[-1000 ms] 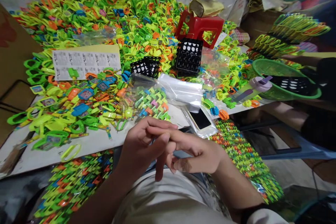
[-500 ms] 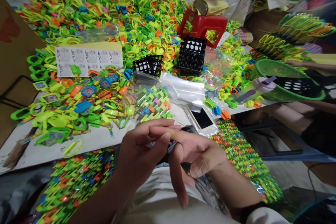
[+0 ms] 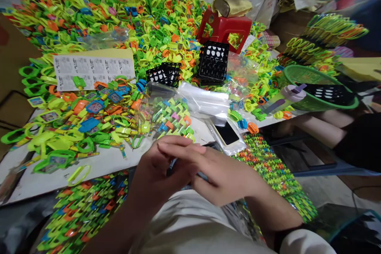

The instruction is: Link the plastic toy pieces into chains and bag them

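Note:
My left hand and my right hand meet in front of my body, just off the table's front edge. The fingers of the right hand lie stretched across those of the left, with the fingertips overlapping. Nothing held shows in either hand, though the gap between the palms is partly hidden. Beyond them on the table is a clear bag of colourful toy watches. A phone rests on clear plastic just past the right hand. To the left, loose toy watches are heaped near a label sheet.
A large pile of toy watches covers the table's back. Black plastic baskets, a red stool, a lidded cup and a green basket stand to the right. Packed watches lie below the table. Another person's arm is at right.
My right hand has turned over, palm now facing down, and its fingers have slid across the left hand. The whole view has shifted slightly.

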{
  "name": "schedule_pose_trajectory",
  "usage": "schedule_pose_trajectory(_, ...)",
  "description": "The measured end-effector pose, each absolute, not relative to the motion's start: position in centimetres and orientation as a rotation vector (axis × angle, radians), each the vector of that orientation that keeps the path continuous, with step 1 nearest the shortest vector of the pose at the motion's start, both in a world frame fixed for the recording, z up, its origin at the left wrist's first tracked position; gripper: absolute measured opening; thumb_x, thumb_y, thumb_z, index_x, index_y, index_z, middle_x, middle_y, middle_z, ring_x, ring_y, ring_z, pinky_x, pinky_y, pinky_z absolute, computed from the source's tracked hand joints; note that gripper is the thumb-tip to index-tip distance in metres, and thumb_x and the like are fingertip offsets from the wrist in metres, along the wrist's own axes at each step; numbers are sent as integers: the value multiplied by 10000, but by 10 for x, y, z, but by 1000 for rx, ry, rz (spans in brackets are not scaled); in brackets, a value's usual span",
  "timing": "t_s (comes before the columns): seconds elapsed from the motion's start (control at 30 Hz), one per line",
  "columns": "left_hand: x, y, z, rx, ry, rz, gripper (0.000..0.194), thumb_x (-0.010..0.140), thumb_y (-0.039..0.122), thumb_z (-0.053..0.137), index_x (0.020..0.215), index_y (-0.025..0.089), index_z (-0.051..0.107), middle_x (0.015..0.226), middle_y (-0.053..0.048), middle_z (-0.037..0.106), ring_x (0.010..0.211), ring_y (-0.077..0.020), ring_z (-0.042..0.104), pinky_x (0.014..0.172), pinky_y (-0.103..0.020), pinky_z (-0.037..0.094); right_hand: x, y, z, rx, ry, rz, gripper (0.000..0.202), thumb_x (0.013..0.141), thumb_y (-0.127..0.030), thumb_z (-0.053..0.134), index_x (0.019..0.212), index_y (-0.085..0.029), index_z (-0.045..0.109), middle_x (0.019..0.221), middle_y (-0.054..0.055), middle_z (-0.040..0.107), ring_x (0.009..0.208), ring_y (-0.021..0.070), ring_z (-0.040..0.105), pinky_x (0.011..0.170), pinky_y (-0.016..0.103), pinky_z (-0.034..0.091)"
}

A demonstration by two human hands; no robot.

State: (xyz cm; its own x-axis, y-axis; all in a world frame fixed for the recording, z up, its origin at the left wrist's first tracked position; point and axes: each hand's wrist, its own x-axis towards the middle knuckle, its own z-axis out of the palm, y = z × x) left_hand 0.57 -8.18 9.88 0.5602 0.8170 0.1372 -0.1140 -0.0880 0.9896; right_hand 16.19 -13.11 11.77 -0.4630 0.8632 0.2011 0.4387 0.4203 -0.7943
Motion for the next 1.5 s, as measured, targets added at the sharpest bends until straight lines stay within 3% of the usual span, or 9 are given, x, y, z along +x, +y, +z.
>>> schedule_pose_trajectory(0.33,14,-88,92,1437,607,963,523,710,261,740,1099,237,393,808,-5,712,976,-226,665,945,-430,509,160,-122,112,-1283,-2330,555,464,900,-217,379,1363,-238,371,1234,55,588,1011,208,573,862,371,438)
schedule_pose_trajectory(0.6,20,-88,86,1467,649,1104,496,809,290,644,1199,241,341,816,-2,717,918,-214,685,985,-462,470,158,-117,105,-1351,-2374,427,422,927,-212,381,1347,-218,415,1107,79,646,931,211,582,796,350,436)
schedule_pose_trajectory(0.73,16,-73,74,1628,749,1002,400,872,369,533,1224,205,436,943,-63,721,1119,-225,595,1007,-400,443,160,-114,93,-1368,-2343,417,514,902,-163,400,1406,-241,336,1137,82,639,935,211,590,813,357,443)
schedule_pose_trajectory(0.87,6,-33,63,1667,774,859,379,906,444,428,1188,205,510,1157,-106,649,1090,-214,600,936,-368,479,189,-104,80,-1341,-2181,541,505,852,-102,389,1323,-269,461,1037,38,671,898,176,613,796,321,467)
schedule_pose_trajectory(1.03,-8,49,47,2208,1120,950,275,885,300,429,1070,179,594,1216,-101,572,1188,-230,494,1058,-419,351,245,-65,55,-1864,-1703,163,380,857,-204,448,1224,-179,545,1087,121,622,989,253,571,824,401,465)
schedule_pose_trajectory(1.13,-16,81,36,2558,1169,591,406,791,147,443,1176,171,570,1333,-117,479,1273,-288,398,1076,-486,303,258,-48,33,-2118,-1853,113,660,746,-225,623,1362,-133,404,1302,200,473,1148,353,464,892,497,414)
schedule_pose_trajectory(1.27,-29,77,27,2786,1024,257,733,672,60,479,1383,209,377,1489,-102,289,1368,-308,249,1102,-500,255,251,-49,6,-2083,-2009,144,946,674,-266,703,1460,-220,178,1448,157,317,1274,344,343,957,505,364)
schedule_pose_trajectory(1.37,-36,56,24,2855,973,237,807,682,104,529,1437,220,270,1505,-97,264,1382,-302,225,1114,-511,229,247,-50,-6,-2033,-1962,-34,825,747,-280,649,1450,-235,218,1426,138,358,1265,309,354,979,473,330)
schedule_pose_trajectory(1.5,-36,42,25,2875,983,430,426,839,212,474,1261,231,526,1371,-71,485,1280,-255,418,1110,-494,260,254,-33,-11,-1983,-1855,-179,458,852,-240,527,1308,-244,488,1316,116,499,1154,288,461,936,447,328)
